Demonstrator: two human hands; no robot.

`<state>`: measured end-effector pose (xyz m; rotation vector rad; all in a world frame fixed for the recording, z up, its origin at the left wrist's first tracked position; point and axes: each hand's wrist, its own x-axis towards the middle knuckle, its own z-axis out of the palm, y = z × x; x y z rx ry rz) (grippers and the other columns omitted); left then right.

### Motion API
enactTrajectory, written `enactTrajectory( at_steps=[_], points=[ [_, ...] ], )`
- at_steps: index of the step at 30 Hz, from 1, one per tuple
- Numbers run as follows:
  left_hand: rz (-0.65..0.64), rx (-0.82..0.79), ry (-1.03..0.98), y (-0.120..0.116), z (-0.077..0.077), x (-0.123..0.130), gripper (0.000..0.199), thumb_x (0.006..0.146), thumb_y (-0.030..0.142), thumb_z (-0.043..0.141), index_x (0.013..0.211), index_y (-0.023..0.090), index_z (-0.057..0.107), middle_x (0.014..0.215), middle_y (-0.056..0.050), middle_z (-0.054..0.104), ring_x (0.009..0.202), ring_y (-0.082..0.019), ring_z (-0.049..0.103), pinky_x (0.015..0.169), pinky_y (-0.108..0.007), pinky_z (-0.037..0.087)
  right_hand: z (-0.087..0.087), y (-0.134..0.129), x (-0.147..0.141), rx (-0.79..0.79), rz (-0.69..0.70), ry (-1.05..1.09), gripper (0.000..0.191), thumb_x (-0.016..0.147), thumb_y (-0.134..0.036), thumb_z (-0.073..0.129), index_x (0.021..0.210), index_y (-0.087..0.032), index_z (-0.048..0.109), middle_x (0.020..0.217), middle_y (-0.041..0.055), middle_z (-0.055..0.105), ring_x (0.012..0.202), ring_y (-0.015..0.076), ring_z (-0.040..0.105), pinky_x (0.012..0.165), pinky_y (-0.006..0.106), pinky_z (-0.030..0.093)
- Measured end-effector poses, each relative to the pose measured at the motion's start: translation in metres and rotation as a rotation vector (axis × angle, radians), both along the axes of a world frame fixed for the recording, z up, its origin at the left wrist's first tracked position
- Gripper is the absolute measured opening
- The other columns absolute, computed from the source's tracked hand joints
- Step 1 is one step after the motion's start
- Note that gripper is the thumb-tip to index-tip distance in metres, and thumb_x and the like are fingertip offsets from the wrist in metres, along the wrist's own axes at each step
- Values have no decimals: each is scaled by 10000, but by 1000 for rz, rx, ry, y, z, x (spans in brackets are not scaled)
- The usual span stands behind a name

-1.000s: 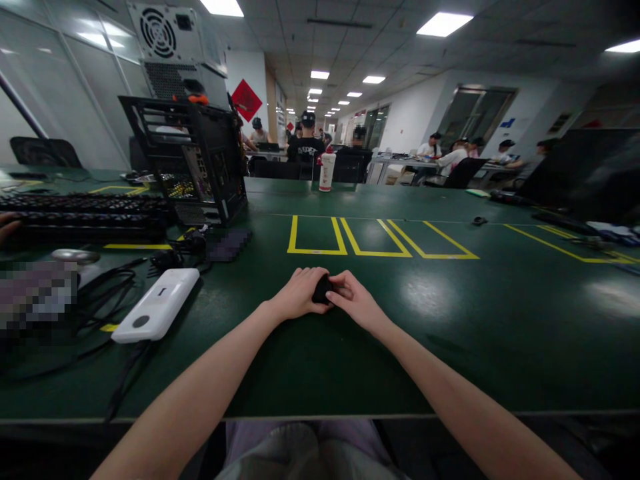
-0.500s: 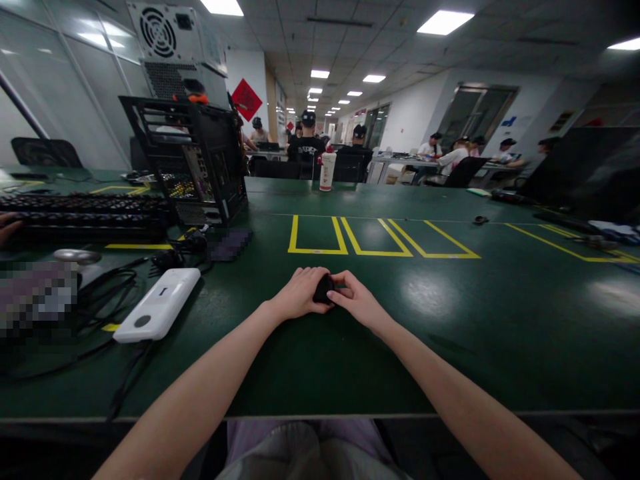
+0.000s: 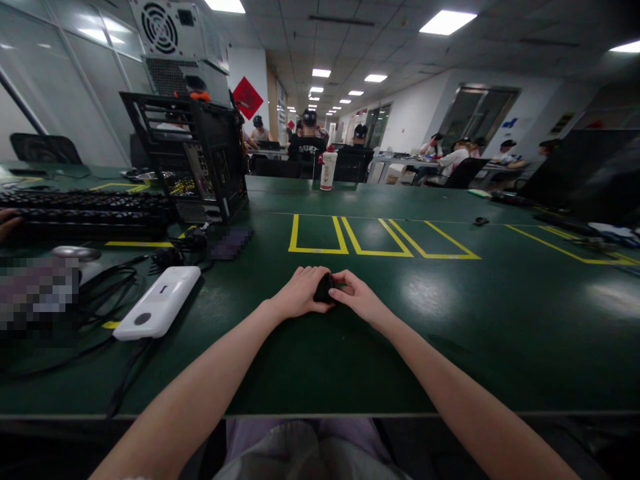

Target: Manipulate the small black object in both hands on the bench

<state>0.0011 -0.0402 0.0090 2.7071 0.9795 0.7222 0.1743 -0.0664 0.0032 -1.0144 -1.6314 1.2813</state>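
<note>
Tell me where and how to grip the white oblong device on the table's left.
Pinch the white oblong device across its long sides, near the middle, probably best from above and the right: it lies flat and is narrow that way, black cables crowd its left, and a cord appears to leave its near end.

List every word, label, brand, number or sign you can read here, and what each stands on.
Nothing is clearly legible.
Red wall diamond: marking too blurred.
Black shirt in the background: white lettering, too blurred.
White container: red print, too small.
White device: dark mark, too small.
Yellow tape: labels too small.
Blue wall sign: too small.
Black object between left hand and right hand: no text visible.
</note>
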Motion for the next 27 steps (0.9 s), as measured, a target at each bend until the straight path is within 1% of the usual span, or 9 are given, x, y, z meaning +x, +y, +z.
enactTrajectory(
  at_steps=[3,6,9,13,16,19,21,25,27],
  points=[
    [0,0,-4,0,0,0,542,638,373,652,1083,192,399,1035,-72,537,920,-250,510,795,-373,342,5,-3,2,15,30,1,307,683,-240,641,939,-214,474,997,14,530,939,177,554,827,370,449],
    [-10,-5,-11,0,0,-1,555,642,385,651,1094,195,392,1040,-70,537,919,-247,511,795,-370,346,6,-4,2,16,12,2,240,706,-276,618,893,-213,482,942,8,532,884,171,566,783,358,466],
    [-15,-1,-12,0,1,-1,560,646,397,648,1099,191,390,1039,-72,537,916,-247,511,793,-369,349,2,-1,1,47,-29,11,198,720,-298,603,856,-206,492,887,3,534,829,161,568,754,347,467],
    [-17,3,-6,-1,2,-1,540,653,398,643,1084,188,396,1023,-72,541,907,-248,513,785,-367,351,-3,3,1,-6,-59,13,280,713,-279,613,956,-214,489,972,27,543,897,177,558,800,375,452],
    [-23,6,-13,-1,1,-1,536,654,398,643,1081,190,396,1024,-71,539,907,-245,511,785,-365,349,-1,2,3,-46,-9,3,291,728,-264,597,994,-214,492,1027,42,542,948,190,550,828,395,440],
    [-28,17,-15,0,0,-1,539,648,384,650,1081,189,394,1023,-68,537,897,-239,509,778,-357,349,5,-2,5,-12,53,18,277,704,-222,623,947,-214,491,1032,27,532,979,187,540,852,384,431],
    [-28,24,-14,1,-1,-1,551,644,377,653,1088,185,390,1016,-67,538,887,-236,509,772,-354,350,8,-4,5,-1,68,22,291,689,-210,639,931,-218,479,1008,16,527,961,180,546,841,374,440],
    [-36,23,-18,1,-1,-1,552,654,397,643,1094,183,386,1023,-67,536,895,-234,508,777,-353,349,6,-2,4,25,14,0,200,735,-272,595,893,-209,492,934,10,533,880,163,556,799,364,454],
    [-32,22,-16,1,-1,-1,553,654,402,644,1093,182,387,1027,-68,536,898,-235,508,779,-355,350,2,1,3,25,-18,-1,203,734,-290,596,888,-205,494,913,10,537,856,160,555,788,365,455]
  ],
)
